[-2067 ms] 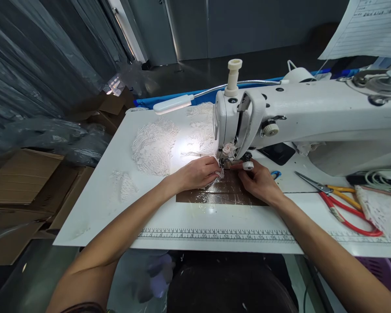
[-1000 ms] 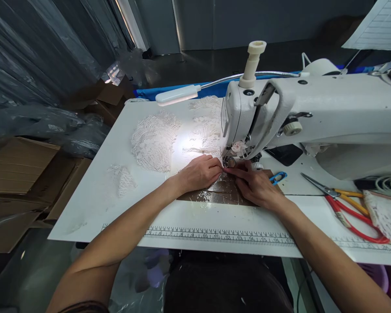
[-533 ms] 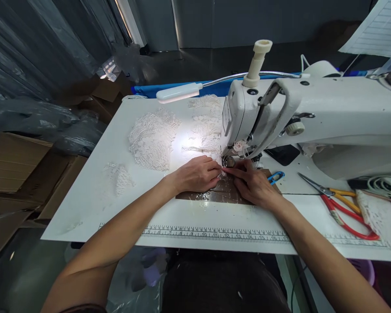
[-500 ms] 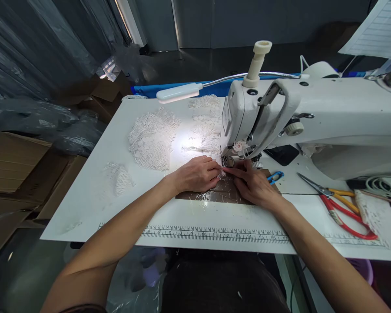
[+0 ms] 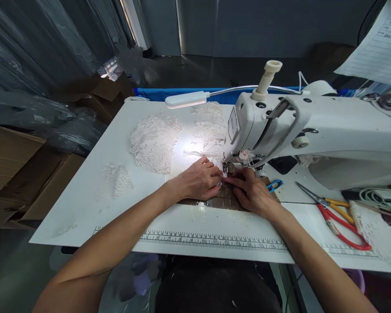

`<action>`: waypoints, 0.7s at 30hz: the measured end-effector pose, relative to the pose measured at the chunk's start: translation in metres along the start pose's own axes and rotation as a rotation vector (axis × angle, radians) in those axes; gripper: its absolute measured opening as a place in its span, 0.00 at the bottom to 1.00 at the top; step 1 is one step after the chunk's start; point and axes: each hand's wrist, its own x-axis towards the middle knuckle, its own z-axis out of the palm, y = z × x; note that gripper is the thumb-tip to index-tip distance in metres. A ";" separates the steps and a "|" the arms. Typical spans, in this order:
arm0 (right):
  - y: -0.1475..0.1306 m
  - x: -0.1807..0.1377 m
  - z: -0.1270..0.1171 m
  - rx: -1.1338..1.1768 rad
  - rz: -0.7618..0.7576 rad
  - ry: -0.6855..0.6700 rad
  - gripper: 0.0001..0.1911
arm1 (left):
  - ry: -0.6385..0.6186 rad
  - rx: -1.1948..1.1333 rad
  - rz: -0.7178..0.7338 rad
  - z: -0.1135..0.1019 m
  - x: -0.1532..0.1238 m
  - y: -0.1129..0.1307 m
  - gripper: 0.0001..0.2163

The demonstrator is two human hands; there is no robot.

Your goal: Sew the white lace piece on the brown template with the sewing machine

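Observation:
A white sewing machine (image 5: 313, 134) stands on a white table (image 5: 94, 204). My left hand (image 5: 200, 180) lies just left of the presser foot (image 5: 228, 167), fingers curled onto a small piece of white lace (image 5: 222, 174). My right hand (image 5: 252, 191) rests on the brown plate (image 5: 226, 201) in front of the needle, its fingertips pinching the same lace piece. The two hands nearly touch under the machine head. The lace between the fingers is mostly hidden.
White lace pieces (image 5: 154, 141) lie in the lamp's light at the left of the machine, one more (image 5: 117, 180) nearer the table's left edge. Blue thread snips (image 5: 273, 185) and red-handled scissors (image 5: 337, 215) lie at the right. A printed ruler (image 5: 215, 241) runs along the front edge. Cardboard boxes (image 5: 16, 161) sit at the left.
Both hands stay at the presser foot on the lace; the right hand's fingers have drawn slightly closer to the left hand. The view has shifted a little.

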 end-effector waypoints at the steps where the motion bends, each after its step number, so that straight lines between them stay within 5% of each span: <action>1: -0.001 0.001 -0.001 -0.013 -0.001 0.001 0.20 | -0.010 0.002 -0.005 0.000 0.000 0.000 0.13; 17: -0.011 0.003 0.002 -0.238 0.071 -0.056 0.20 | -0.082 -0.030 -0.057 0.005 -0.004 -0.012 0.16; 21: -0.008 0.000 -0.006 -0.105 0.155 -0.076 0.20 | -0.093 -0.018 -0.057 0.004 -0.003 -0.014 0.18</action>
